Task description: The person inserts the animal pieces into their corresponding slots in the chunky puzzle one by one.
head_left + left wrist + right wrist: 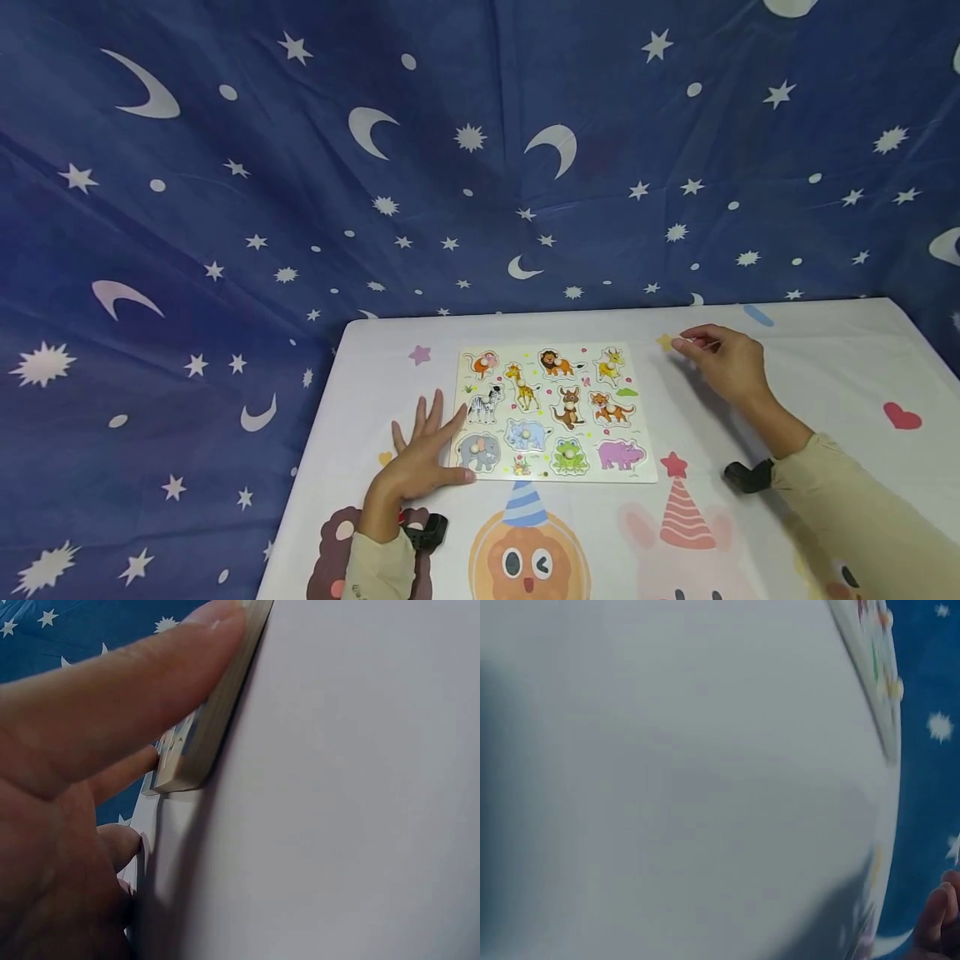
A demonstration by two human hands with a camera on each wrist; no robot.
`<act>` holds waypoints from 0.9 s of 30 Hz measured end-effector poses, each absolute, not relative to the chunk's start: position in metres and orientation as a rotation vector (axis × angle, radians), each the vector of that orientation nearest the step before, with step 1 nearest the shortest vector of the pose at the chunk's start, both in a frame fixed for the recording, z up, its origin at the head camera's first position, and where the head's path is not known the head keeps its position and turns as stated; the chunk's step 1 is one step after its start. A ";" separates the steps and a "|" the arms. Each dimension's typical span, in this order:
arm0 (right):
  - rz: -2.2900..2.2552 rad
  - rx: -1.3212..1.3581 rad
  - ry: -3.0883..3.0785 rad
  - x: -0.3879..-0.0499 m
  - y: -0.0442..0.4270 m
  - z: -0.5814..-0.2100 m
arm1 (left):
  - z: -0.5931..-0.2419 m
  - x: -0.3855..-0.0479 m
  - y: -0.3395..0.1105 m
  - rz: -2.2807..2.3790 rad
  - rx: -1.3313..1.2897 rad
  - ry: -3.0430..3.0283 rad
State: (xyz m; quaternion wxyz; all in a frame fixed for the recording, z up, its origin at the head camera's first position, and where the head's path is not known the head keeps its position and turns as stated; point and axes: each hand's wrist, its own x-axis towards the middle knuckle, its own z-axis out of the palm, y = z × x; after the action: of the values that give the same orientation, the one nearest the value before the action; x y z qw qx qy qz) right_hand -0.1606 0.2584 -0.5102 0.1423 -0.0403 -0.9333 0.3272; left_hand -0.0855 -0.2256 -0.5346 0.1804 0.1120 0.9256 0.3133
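A white wooden animal puzzle board lies flat on the table, with knobbed pieces such as the lion, frog and zebra. No knob shows on the purple hippo at its front right corner. My left hand has its fingers spread at the board's left side, the thumb by the front corner. In the left wrist view that thumb touches the board's edge. Beyond the board's right side, my right hand pinches a small pinkish-white puzzle piece, mostly hidden by the fingers.
A white cloth printed with cartoon animals, stars and a heart covers the table. Behind it hangs a dark blue curtain with moons and stars. Black devices are worn at both wrists.
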 end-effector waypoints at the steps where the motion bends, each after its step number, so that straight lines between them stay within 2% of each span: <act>1: 0.942 -0.134 -2.692 -0.163 0.263 -0.511 | -0.535 -0.085 -0.226 0.886 0.317 2.618; 17: 1.024 -0.550 -2.842 -0.183 0.298 -0.534 | -0.532 -0.084 -0.224 0.902 0.325 2.605; 27: 1.000 -0.577 -2.923 -0.183 0.299 -0.534 | -0.533 -0.084 -0.224 0.908 0.326 2.600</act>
State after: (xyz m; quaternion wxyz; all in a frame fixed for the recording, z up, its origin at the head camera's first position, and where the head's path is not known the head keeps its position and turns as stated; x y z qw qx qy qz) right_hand -0.1830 0.2994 -0.5342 -0.0004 -0.1836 -0.9301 0.3182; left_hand -0.0839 -0.2236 -0.5328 0.1829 0.1154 0.9217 0.3219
